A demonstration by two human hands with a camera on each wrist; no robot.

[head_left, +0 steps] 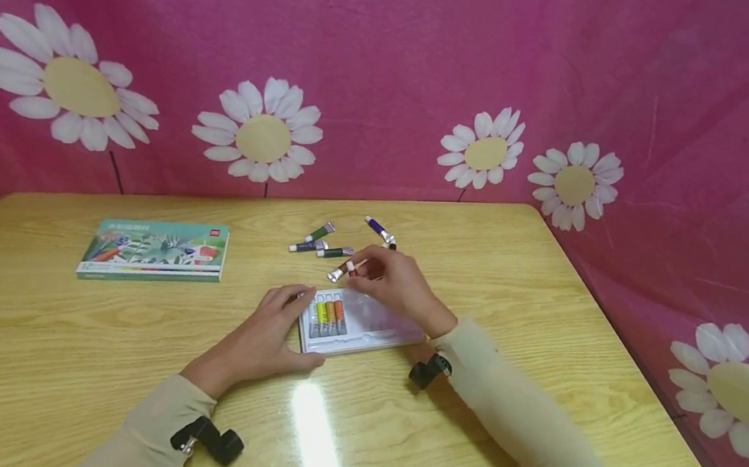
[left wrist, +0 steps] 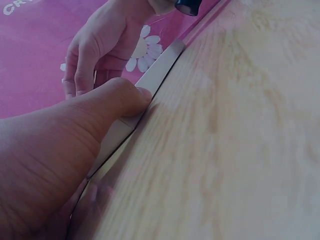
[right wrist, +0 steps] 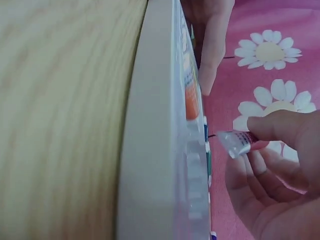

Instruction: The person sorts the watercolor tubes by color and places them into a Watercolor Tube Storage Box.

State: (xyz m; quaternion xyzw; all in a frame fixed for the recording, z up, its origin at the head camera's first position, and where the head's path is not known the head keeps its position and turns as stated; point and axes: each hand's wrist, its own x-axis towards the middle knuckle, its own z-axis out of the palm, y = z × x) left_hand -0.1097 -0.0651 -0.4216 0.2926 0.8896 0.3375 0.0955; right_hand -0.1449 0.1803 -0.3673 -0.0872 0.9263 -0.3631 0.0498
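A white plastic tray [head_left: 386, 338] lies on the table, with several paint tubes [head_left: 331, 317] in yellow to orange shades standing side by side in its left slots. My left hand [head_left: 265, 340] holds the tray's left end, thumb along the near edge and fingers at the far edge. Over the tray's far side, my right hand [head_left: 403, 288] pinches a small red paint tube [right wrist: 241, 143] between thumb and fingers. In the head view its white cap [head_left: 351, 265] points up and away. A brown tube [head_left: 337, 274] lies just behind the tray.
Behind the tray lie loose tubes: green [head_left: 320, 232], dark blue [head_left: 307, 246], dark green [head_left: 337, 252] and purple [head_left: 377, 227]. A teal paint box [head_left: 154, 247] lies at the back left. A pink flowered cloth [head_left: 373, 95] hangs behind the wooden table [head_left: 47, 340].
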